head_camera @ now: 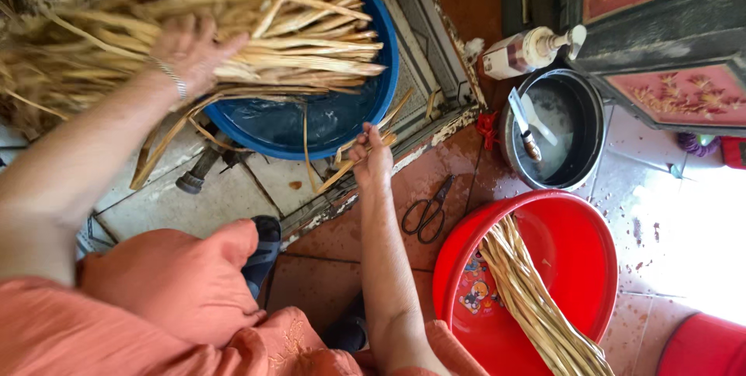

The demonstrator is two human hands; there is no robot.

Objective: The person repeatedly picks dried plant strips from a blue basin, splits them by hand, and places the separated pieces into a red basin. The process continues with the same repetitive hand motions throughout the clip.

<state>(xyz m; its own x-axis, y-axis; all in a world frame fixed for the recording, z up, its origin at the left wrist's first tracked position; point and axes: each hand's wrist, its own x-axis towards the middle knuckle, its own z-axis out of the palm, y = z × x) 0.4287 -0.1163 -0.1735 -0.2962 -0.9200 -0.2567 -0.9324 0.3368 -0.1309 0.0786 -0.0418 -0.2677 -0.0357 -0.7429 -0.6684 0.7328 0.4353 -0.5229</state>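
My left hand (190, 50) presses on a big bundle of dry straw-coloured leaf strips (233, 26) that lies across a blue basin (326, 131) holding water. A bracelet circles that wrist. My right hand (371, 160) is pinched on a few thin strips (353, 160) at the basin's near rim; their ends stick out towards the floor. To the right stands a red basin (575, 244) with a braided rope of the same straw (536, 306) lying in it.
Black scissors (427, 211) lie on the tiles between the two basins. A dark metal pot (559, 131) holds water and a knife, with a bottle (524, 51) behind it. My knees in orange cloth (179, 283) fill the near left. Carved red furniture (660, 34) stands at far right.
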